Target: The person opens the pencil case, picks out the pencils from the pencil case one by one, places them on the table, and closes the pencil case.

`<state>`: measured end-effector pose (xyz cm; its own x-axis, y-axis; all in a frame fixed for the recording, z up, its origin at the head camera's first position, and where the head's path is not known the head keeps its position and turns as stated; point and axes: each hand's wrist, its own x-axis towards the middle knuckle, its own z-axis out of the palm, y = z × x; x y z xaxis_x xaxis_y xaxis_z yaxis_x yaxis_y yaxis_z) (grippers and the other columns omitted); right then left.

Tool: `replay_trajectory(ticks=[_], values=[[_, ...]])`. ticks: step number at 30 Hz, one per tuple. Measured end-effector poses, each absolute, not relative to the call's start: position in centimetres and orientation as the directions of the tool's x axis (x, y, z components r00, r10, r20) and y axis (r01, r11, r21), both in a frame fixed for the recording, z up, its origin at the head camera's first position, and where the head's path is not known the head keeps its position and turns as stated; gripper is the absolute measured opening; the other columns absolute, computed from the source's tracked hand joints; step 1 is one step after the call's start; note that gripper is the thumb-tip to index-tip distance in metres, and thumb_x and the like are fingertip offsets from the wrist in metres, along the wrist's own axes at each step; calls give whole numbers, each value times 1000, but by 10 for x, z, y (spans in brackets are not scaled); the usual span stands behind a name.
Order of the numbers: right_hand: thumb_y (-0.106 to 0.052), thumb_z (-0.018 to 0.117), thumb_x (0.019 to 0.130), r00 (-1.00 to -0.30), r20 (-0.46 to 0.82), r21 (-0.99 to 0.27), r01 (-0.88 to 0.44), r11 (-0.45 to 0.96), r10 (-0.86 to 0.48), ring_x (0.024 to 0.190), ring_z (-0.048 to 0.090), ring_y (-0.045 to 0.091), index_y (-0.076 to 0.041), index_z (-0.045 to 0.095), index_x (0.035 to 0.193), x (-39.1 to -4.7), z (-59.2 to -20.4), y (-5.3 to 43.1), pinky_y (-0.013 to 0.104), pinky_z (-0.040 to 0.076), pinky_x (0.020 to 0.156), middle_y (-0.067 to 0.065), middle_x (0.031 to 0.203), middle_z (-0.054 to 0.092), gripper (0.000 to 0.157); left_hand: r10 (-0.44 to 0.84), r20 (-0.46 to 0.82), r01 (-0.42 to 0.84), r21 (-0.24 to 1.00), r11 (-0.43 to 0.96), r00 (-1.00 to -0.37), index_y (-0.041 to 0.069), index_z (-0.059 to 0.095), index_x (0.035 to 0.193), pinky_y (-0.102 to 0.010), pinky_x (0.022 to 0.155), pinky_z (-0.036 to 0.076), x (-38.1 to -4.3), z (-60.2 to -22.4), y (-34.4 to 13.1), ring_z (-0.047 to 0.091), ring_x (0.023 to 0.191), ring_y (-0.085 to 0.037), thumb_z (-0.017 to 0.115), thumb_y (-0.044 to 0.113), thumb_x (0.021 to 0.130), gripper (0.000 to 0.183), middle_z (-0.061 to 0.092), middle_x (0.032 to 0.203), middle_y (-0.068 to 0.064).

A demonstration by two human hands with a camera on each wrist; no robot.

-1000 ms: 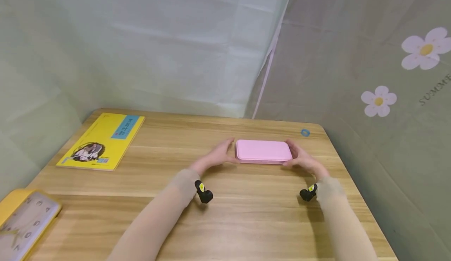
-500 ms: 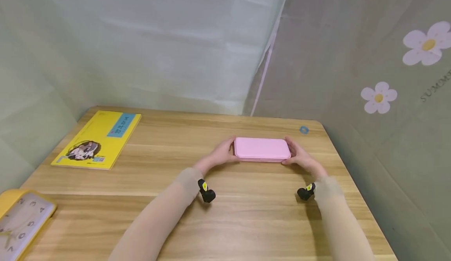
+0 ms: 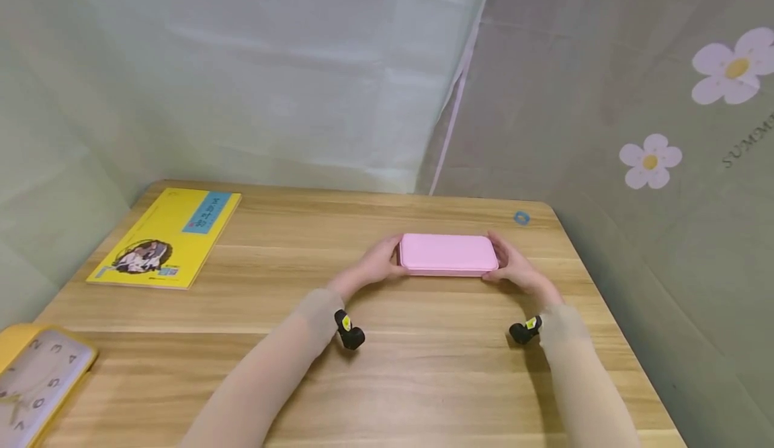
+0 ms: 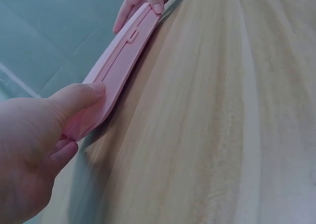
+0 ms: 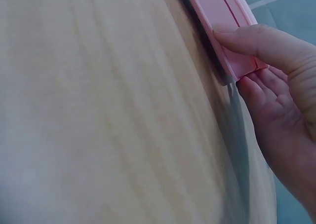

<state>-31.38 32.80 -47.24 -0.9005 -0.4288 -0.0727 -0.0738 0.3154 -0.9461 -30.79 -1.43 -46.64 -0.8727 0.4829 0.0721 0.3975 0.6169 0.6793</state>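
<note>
A pink pencil case (image 3: 449, 253) with a rounded lid lies lengthwise toward the back right of the wooden table. Its lid is down, and a small clasp shows on the front side in the left wrist view. My left hand (image 3: 381, 260) grips the left end, thumb (image 4: 86, 98) on the front face and the other fingers behind. At the opposite end my right hand (image 3: 514, 265) holds the case the same way, its thumb (image 5: 242, 40) pressed on the front near the corner. In the right wrist view, the case's lower edge is close over the table.
A yellow book (image 3: 166, 238) lies at the back left of the table (image 3: 423, 367). The yellow clock (image 3: 45, 381) stands at the front left. Near the back right corner is a small blue ring (image 3: 521, 217). Hanging cloth (image 3: 302, 85) borders the table behind and at the sides.
My left hand has closed in on the left end of the pencil case, and both hands now hold it. The whole scene shifts slightly as the head camera moves.
</note>
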Motion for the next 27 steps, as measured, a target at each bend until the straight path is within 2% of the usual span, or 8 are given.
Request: replay_trajectory(ticks=[6, 13, 14, 17, 19, 21, 24, 27], values=[[11, 72, 78, -899, -95, -937, -65, 343, -428, 150, 4, 39, 3, 0, 154, -305, -472, 329, 47, 12, 120, 24, 163, 2, 105, 511, 126, 450, 678, 581, -850, -16, 33, 142, -44, 120, 27, -302, -466, -18, 37, 139, -44, 79, 20, 79, 86, 39, 146, -34], [5, 75, 78, -904, -105, -925, -64, 375, -414, 150, 7, 40, 1, 3, 155, -294, -471, 329, 50, 13, 120, 23, 163, 5, 105, 499, 68, 412, 667, 621, -864, -13, 33, 145, -43, 120, 27, -291, -463, -18, 37, 140, -39, 81, 21, 79, 88, 39, 148, -29], [5, 75, 78, -904, -102, -925, -67, 373, -416, 150, 7, 40, 2, 4, 155, -293, -470, 329, 47, 15, 120, 23, 163, 5, 105, 498, 62, 409, 661, 629, -865, -12, 33, 145, -43, 120, 27, -289, -463, -19, 38, 140, -39, 81, 21, 79, 88, 40, 149, -29], [6, 76, 77, -905, -94, -932, -68, 357, -416, 149, 8, 41, 2, 5, 155, -290, -471, 328, 26, 28, 117, 24, 162, 7, 105, 496, 67, 414, 653, 634, -866, -12, 34, 144, -44, 119, 30, -285, -463, -20, 40, 138, -39, 82, 22, 78, 88, 42, 147, -29], [7, 76, 76, -904, -80, -939, -73, 337, -421, 149, 9, 43, 4, 4, 154, -288, -472, 327, 12, 33, 109, 26, 162, 7, 106, 496, 72, 420, 644, 639, -865, -13, 35, 144, -44, 118, 31, -284, -463, -20, 42, 137, -39, 82, 22, 78, 88, 43, 146, -29], [8, 76, 75, -904, -73, -945, -73, 319, -421, 148, 10, 43, 5, 4, 154, -288, -473, 326, 2, 34, 98, 26, 161, 7, 107, 499, 81, 430, 637, 639, -862, -13, 36, 143, -44, 117, 32, -284, -464, -21, 43, 136, -40, 82, 22, 78, 88, 45, 145, -30], [8, 76, 75, -904, -71, -947, -72, 313, -422, 148, 9, 43, 6, 4, 154, -287, -475, 325, 1, 34, 98, 27, 161, 7, 107, 508, 76, 432, 643, 633, -858, -13, 34, 144, -45, 118, 31, -284, -465, -22, 41, 137, -40, 84, 22, 76, 91, 43, 146, -30], [7, 76, 76, -904, -80, -941, -71, 332, -420, 149, 8, 42, 4, 3, 154, -287, -474, 325, 7, 32, 106, 25, 162, 6, 107, 515, 58, 416, 670, 615, -855, -13, 30, 145, -45, 119, 29, -285, -465, -24, 38, 139, -40, 85, 23, 74, 97, 39, 148, -31]])
